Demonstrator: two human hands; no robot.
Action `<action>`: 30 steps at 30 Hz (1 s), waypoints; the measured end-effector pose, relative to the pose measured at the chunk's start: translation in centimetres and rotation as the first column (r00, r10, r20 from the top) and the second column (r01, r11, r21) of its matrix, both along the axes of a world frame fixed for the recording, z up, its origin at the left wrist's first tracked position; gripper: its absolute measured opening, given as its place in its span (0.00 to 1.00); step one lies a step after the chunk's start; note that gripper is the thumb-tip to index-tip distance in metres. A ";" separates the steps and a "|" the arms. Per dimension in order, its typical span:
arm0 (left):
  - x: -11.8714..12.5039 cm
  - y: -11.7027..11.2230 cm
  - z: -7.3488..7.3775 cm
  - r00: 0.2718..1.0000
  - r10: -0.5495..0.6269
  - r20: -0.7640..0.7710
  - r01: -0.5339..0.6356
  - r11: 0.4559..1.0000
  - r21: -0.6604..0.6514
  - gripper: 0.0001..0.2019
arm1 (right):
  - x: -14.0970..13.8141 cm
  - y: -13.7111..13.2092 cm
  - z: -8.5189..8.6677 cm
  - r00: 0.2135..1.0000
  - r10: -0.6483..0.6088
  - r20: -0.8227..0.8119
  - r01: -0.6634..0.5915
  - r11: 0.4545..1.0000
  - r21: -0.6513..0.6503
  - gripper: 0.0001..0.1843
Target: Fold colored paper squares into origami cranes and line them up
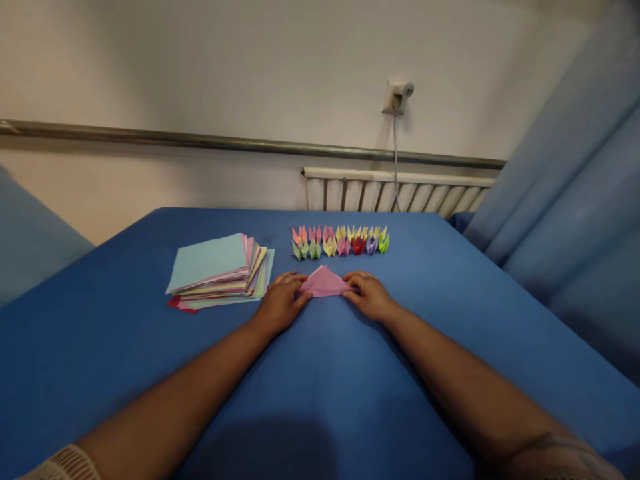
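A pink sheet of origami paper (325, 283), folded into a triangle with its peak pointing away from me, lies between my hands on the blue table. My left hand (284, 300) pinches its left corner between thumb and fingers. At the opposite corner, my right hand (369, 293) grips the paper the same way. Just beyond the triangle stand two rows of small folded paper cranes (343, 247) in pink, yellow, green, red and purple. A thick stack of coloured paper (210, 263), light blue on top, sits left of my left hand.
The blue table (320, 387) reaches back toward a wall with a metal rail (200, 139). Behind it are a white radiator (360, 190) and a socket (397, 97) with a hanging cord. A blue curtain (565, 200) hangs along the right side.
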State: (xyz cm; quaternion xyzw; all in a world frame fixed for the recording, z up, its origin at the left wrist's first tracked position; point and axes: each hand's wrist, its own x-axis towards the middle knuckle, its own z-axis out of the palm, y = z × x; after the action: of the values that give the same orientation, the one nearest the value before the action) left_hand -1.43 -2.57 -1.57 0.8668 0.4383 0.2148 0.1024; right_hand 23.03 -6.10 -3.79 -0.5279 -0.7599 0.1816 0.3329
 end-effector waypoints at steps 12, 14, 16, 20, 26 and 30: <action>1.2 1.3 0.3 0.998 0.051 0.037 -0.050 0.999 -0.015 0.17 | 1.2 1.3 -0.3 0.951 -0.301 0.074 0.304 0.952 -0.035 0.09; 1.0 1.3 0.4 0.997 0.079 0.018 -0.079 0.997 -0.007 0.17 | 1.1 1.3 -0.2 0.927 -0.359 0.110 0.365 0.930 -0.038 0.10; 1.1 1.2 0.5 0.994 0.108 0.003 -0.108 0.994 0.004 0.15 | 1.0 1.2 -0.1 0.907 -0.399 0.138 0.408 0.912 -0.043 0.10; 1.3 1.0 0.6 0.986 0.158 -0.048 -0.157 0.987 0.019 0.13 | 0.6 0.7 0.2 0.882 -0.427 0.201 0.439 0.898 -0.020 0.17; 1.3 1.2 0.2 0.994 0.095 -0.046 -0.095 0.995 0.005 0.14 | -0.2 -0.1 0.9 0.888 -0.378 0.261 0.400 0.916 -0.034 0.19; 1.2 1.3 0.1 0.999 0.027 -0.023 -0.027 1.000 -0.011 0.13 | -0.4 0.1 0.9 0.889 -0.394 0.235 0.425 0.900 -0.096 0.19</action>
State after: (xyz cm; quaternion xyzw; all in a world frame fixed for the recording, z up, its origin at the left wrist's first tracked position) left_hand -0.22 -1.27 -1.44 0.8626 0.4524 0.2037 0.0992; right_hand 22.66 -6.01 -2.87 -0.7155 -0.6466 0.1053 0.2427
